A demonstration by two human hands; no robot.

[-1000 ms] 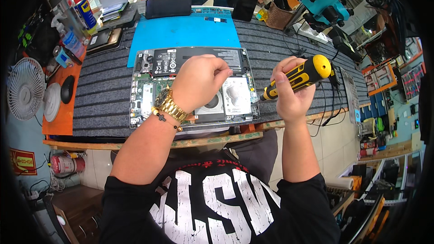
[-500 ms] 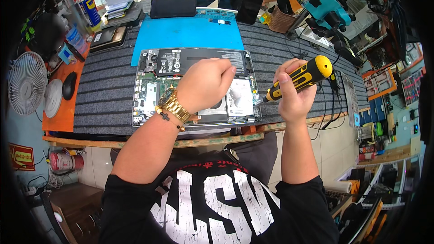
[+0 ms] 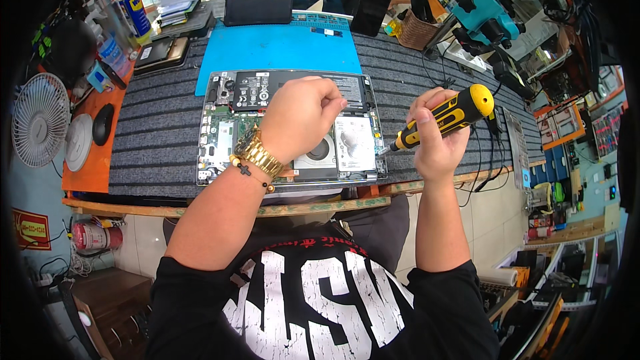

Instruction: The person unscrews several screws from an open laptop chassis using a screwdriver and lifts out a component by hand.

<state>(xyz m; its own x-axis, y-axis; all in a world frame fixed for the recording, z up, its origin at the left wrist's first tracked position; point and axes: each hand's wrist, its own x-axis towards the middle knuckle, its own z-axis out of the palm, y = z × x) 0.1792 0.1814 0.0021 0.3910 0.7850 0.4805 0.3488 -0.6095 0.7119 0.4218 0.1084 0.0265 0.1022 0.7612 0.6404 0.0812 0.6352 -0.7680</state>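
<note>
An opened laptop base (image 3: 220, 175) lies before me with its insides bare: a black battery (image 3: 257, 90) along the far side, a round fan (image 3: 317, 151) and a silver drive (image 3: 355, 153) at the near right. Over its middle, my left hand (image 3: 303, 117) is closed, thumb against curled fingers; whatever it may pinch is hidden. At the laptop's right side, my right hand (image 3: 440, 137) grips a chunky yellow and black screwdriver (image 3: 450, 117). Its shaft slants down left, with the tip at the laptop's right edge near the drive; contact with a screw is too small to tell.
A blue work mat (image 3: 267, 50) reaches behind the laptop, with a dark phone (image 3: 259, 10) at its far edge. To the right stand a woven basket (image 3: 419, 32) and a teal microscope (image 3: 477, 10). Cables (image 3: 477, 153) hang at the right; a white fan (image 3: 40, 120) stands left.
My left hand has shifted slightly left, its fingers curled a little more, baring more of the round fan. The screwdriver has moved a touch to the right in my right hand.
</note>
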